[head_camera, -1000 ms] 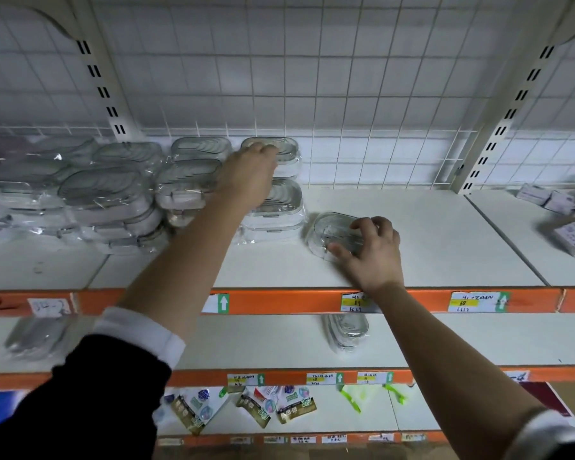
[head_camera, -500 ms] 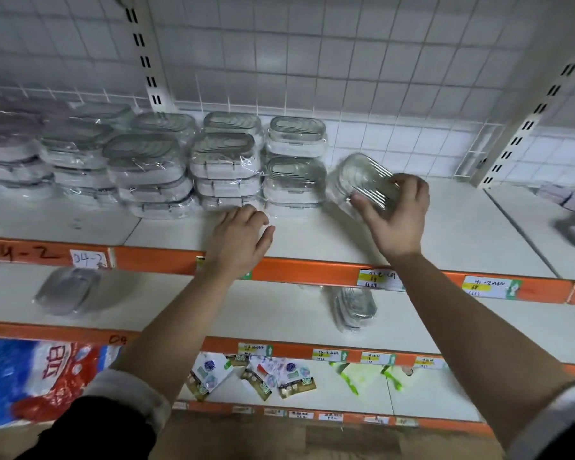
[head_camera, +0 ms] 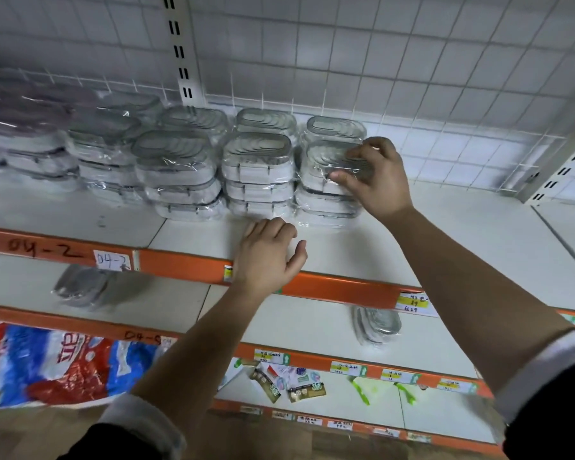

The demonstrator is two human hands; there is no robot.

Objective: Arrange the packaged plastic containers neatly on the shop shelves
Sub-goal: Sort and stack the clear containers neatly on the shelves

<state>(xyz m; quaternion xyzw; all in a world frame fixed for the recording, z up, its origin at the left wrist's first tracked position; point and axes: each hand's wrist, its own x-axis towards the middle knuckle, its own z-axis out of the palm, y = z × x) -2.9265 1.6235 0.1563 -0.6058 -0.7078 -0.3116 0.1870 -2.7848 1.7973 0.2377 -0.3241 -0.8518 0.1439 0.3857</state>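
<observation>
Stacks of clear plastic-wrapped containers (head_camera: 180, 167) stand in rows on the upper white shelf (head_camera: 445, 247). My right hand (head_camera: 375, 180) grips one wrapped container (head_camera: 326, 164) on top of the rightmost front stack, thumb on its near side and fingers over its lid. My left hand (head_camera: 269, 257) rests on the shelf just in front of the stacks, fingers loosely bent, holding nothing. Another wrapped container (head_camera: 377, 325) lies on the middle shelf below, and one more (head_camera: 80, 285) lies at the left of that shelf.
The shelf edges are orange strips (head_camera: 339, 290) with price tags. A wire grid (head_camera: 379, 61) backs the shelves, with a slotted upright (head_camera: 180, 51). The bottom shelf holds small packets (head_camera: 286, 383) and green items (head_camera: 362, 390). A red and blue bag (head_camera: 57, 363) lies at lower left.
My right hand carried the container left and set it on top of the rightmost front stack. My left hand stayed at the shelf front. The view shifted right and closer.
</observation>
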